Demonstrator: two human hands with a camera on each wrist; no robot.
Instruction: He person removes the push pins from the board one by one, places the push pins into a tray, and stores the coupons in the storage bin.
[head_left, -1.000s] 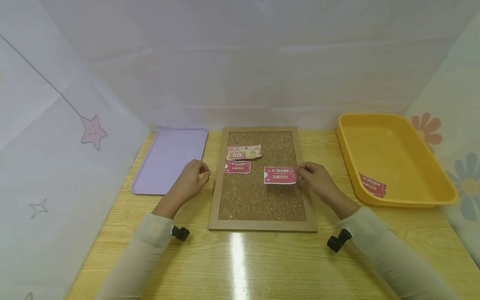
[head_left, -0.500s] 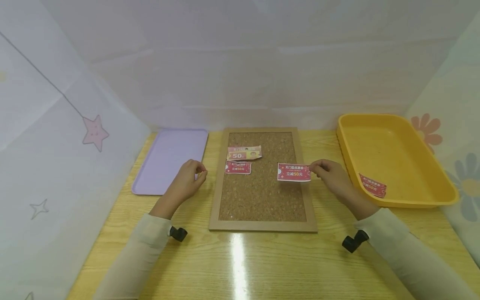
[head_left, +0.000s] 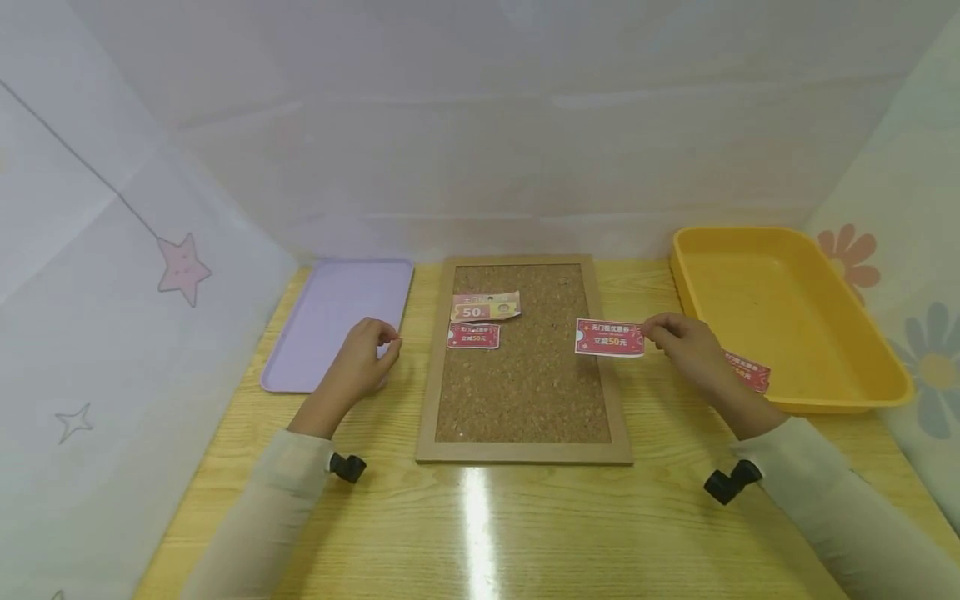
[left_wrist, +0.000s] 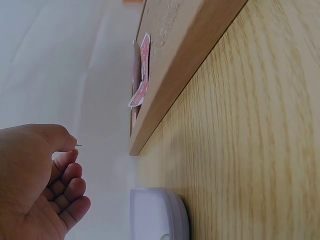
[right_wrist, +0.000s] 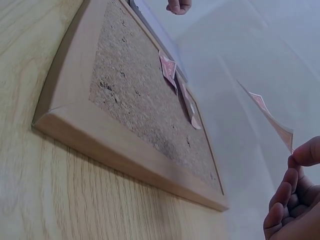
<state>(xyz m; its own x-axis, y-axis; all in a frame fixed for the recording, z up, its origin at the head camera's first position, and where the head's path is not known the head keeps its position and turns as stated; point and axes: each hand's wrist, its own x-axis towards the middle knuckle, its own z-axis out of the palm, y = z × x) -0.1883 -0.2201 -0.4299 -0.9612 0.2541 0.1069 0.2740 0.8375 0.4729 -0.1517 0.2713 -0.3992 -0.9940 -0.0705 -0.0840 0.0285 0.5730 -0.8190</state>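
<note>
In the head view my right hand (head_left: 686,346) pinches the right end of a red coupon (head_left: 609,338) between thumb and fingertips. The coupon is raised over the right side of a wood-framed corkboard (head_left: 525,392); from the right wrist it appears as a thin, slightly bent strip of paper (right_wrist: 270,117). My left hand (head_left: 360,358) is left of the board, near a lilac tray (head_left: 330,317). Its thumb and forefinger pinch a small pin, whose thin dark point (left_wrist: 79,145) sticks out. At the board's upper left are a pink-and-yellow coupon (head_left: 486,307) and, just below it, a red coupon (head_left: 473,337).
At the right stands a yellow bin (head_left: 795,333) with another red coupon (head_left: 747,372) in its near left corner, partly covered by my right wrist. The wooden table (head_left: 525,533) extends in front of the board. Pale fabric walls (head_left: 480,167) enclose the back and sides.
My right hand has carried the red coupon to the right and slightly away from me, partly past the board's right edge. My left hand has drifted a little left, off the board's side.
</note>
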